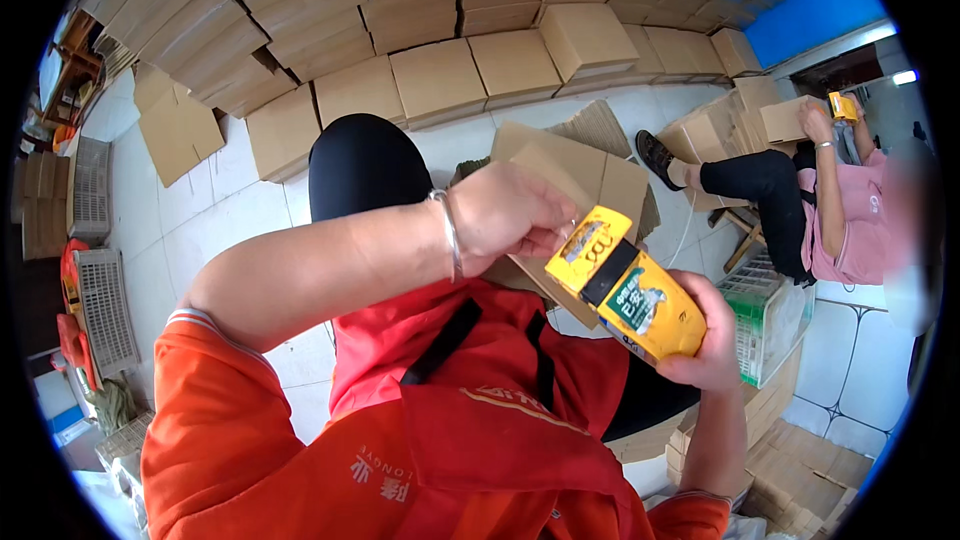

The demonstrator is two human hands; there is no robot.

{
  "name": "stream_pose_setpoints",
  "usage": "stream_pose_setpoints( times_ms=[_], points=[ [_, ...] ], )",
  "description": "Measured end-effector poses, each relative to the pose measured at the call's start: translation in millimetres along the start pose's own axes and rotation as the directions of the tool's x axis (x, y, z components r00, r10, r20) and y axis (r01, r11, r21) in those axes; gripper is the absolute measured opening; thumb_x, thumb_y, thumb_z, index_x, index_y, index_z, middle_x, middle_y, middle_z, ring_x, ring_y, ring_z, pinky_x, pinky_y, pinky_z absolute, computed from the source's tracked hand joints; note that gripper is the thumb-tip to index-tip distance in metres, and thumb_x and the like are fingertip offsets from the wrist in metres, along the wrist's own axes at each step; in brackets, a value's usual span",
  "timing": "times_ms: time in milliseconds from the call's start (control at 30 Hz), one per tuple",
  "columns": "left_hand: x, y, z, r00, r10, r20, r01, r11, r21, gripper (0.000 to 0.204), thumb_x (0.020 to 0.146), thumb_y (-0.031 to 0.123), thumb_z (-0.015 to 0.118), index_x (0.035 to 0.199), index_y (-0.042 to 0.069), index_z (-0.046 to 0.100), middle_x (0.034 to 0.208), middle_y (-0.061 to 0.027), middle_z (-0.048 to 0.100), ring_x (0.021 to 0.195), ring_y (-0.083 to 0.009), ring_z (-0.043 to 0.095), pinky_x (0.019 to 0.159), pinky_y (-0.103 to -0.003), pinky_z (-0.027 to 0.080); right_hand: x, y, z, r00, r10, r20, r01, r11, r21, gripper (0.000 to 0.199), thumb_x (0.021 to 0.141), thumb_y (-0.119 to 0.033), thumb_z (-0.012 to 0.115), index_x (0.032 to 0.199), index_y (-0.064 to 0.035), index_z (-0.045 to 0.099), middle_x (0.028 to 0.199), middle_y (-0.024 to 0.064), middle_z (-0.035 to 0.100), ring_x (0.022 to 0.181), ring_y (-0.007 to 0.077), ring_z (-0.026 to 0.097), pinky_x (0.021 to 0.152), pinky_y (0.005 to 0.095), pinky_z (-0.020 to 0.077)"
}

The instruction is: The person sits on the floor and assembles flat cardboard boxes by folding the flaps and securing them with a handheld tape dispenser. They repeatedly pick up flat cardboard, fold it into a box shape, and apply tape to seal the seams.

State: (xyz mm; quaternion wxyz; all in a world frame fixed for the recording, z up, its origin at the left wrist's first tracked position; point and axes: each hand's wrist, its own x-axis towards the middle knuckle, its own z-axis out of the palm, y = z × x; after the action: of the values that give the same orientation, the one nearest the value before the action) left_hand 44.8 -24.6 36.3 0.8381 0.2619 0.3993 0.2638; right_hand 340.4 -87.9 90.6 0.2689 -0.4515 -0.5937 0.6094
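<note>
One yellow package (pixel 648 302) is gripped in the right hand (pixel 714 342); whether the bunched left hand (pixel 512 212) pinches anything, I cannot tell.

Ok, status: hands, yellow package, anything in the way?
Right hand gripping yellow package. Left hand at its other end, contact unclear. Package tilted, printed face up. Cardboard box behind, partly hidden.

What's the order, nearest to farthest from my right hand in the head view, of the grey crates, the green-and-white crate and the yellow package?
1. Yellow package: held in your right hand.
2. Green-and-white crate: just to that hand's right.
3. Grey crates: across the room, toward the left edge.
</note>
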Motion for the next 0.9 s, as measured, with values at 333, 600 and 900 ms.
stream_pose_setpoints(
  times_ms=[333,600,900],
  points=[
    [-1.2,7.5,-21.3,0.963,0.140,-0.232,-0.107,0.983,0.150,0.006,0.088,0.000,0.059,0.092,-0.002,0.064,0.078,-0.0065,0.062,0.066,-0.0135,0.060,0.061,-0.027,0.052,28.6,-29.2,16.0,0.990,0.103,0.092,-0.101,0.995,-0.023,0.074,0.072,-0.014,0.084,0.132,0.0040,0.045,0.117,0.0083,0.057,0.105,0.0133,0.057,0.090,0.0279,0.0476],
    [38.9,35.8,-127.8,0.886,0.229,-0.403,0.007,0.862,0.506,0.009,0.089,0.008,0.063,0.082,0.002,0.064,0.070,-0.0025,0.055,0.060,-0.0112,0.052,0.055,-0.029,0.050,102.3,-48.9,44.7,0.981,0.123,0.149,-0.113,0.991,-0.074,0.049,0.088,-0.023,0.074,0.122,0.0013,0.050,0.101,0.0029,0.061,0.089,0.0064,0.056,0.075,0.0228,0.0485],
    [111.8,-78.1,-109.8,0.922,0.240,-0.304,0.131,0.546,0.827,0.039,0.090,0.026,0.061,0.124,0.008,0.058,0.118,-0.0145,0.057,0.108,-0.0270,0.054,0.089,-0.047,0.047,131.7,-52.6,51.3,0.961,0.243,0.133,-0.234,0.969,-0.080,0.040,0.087,-0.017,0.073,0.116,0.0033,0.055,0.102,0.0047,0.063,0.089,0.0068,0.057,0.077,0.0225,0.0480]
  ],
)
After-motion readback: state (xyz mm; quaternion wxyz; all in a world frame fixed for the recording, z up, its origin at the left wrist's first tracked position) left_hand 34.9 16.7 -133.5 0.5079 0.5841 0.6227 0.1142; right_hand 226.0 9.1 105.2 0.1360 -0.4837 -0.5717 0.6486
